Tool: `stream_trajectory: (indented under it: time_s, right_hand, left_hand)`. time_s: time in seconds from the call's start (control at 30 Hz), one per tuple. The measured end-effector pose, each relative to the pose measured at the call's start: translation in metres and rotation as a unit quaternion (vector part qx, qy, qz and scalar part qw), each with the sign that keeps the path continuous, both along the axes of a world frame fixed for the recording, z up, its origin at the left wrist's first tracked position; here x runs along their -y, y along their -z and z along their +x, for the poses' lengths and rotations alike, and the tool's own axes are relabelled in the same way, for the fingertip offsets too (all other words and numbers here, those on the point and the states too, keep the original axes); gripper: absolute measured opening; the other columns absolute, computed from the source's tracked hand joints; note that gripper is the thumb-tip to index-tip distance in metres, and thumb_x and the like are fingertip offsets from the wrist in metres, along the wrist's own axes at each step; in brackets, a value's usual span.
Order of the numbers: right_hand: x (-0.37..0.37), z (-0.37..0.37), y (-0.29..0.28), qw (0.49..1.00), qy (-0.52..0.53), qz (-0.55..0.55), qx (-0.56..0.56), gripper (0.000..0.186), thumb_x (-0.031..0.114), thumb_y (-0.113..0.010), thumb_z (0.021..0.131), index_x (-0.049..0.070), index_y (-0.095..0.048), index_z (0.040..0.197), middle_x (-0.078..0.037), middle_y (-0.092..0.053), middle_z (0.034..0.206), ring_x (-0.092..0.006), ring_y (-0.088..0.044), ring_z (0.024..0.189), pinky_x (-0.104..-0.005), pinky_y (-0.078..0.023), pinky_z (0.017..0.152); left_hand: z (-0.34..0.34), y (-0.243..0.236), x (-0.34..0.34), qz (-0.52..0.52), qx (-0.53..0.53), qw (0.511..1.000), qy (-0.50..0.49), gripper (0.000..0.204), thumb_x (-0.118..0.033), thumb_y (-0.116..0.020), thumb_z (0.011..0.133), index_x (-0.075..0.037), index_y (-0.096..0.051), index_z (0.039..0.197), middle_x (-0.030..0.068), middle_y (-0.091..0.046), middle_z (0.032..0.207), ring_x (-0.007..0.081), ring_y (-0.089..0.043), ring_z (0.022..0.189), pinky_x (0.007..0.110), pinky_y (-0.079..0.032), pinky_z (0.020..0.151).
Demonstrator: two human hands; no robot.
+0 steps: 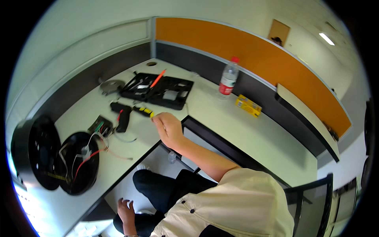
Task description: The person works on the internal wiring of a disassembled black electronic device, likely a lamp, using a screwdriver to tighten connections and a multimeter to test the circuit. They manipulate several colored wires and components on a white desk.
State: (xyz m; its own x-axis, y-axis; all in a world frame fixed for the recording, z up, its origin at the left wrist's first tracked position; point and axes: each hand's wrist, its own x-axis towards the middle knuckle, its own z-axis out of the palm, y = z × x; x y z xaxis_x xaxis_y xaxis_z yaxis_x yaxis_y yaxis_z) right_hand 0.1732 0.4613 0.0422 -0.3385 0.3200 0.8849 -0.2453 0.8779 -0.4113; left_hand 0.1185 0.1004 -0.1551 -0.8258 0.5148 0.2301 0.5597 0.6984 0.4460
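My right hand (169, 128) reaches over the front edge of the desk, fingers curled together at the near end of a yellow-and-black handled tool (143, 111). The fingertips meet its yellow end; its exact kind is unclear. Just left of this tool lies a black cordless screwdriver (123, 118) with a pistol grip and a red part. My left hand (126, 212) is low by my leg, holding nothing, its fingers apart and slightly bent. Behind the tools, a black tool case (167, 103) lies unfolded, with an orange-red stick-like item (158, 78) across it.
At the left, a round black housing (37, 154) stands by a black bowl-shaped part (81, 185) with loose wires. A small circuit board (101, 127) lies nearby. A grey disc-shaped part (112, 86), water bottle (228, 79) and yellow box (248, 106) sit farther back. An orange-grey partition (237, 39) borders the desk.
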Motion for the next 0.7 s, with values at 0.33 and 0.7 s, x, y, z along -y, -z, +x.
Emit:
stream_trajectory:
  time_s: [0.33,0.7]
  right_hand:
    - [-0.029,-0.015,0.051,0.991,0.072,0.038,0.105,0.029,0.019,-0.056,0.086,0.004,-0.053,0.061,-0.014,-0.056,0.061,-0.0340,-0.056,0.059,-0.0433,-0.045,0.054]
    - [-0.033,-0.021,0.060,0.989,0.114,0.063,0.072,0.026,0.015,-0.057,0.084,0.004,-0.053,0.062,-0.013,-0.055,0.060,-0.0331,-0.057,0.058,-0.0426,-0.045,0.054]
  left_hand:
    - [-0.050,0.131,-0.017,-0.094,0.013,0.995,0.017,0.004,-0.009,-0.065,0.073,-0.005,-0.066,0.075,0.0165,-0.059,0.085,0.0353,-0.059,0.079,0.044,-0.049,0.069]
    - [-0.049,0.236,-0.010,-0.018,0.128,0.984,0.124,0.016,-0.014,-0.059,0.070,-0.001,-0.067,0.067,0.0208,-0.063,0.068,0.0377,-0.062,0.061,0.044,-0.050,0.056]
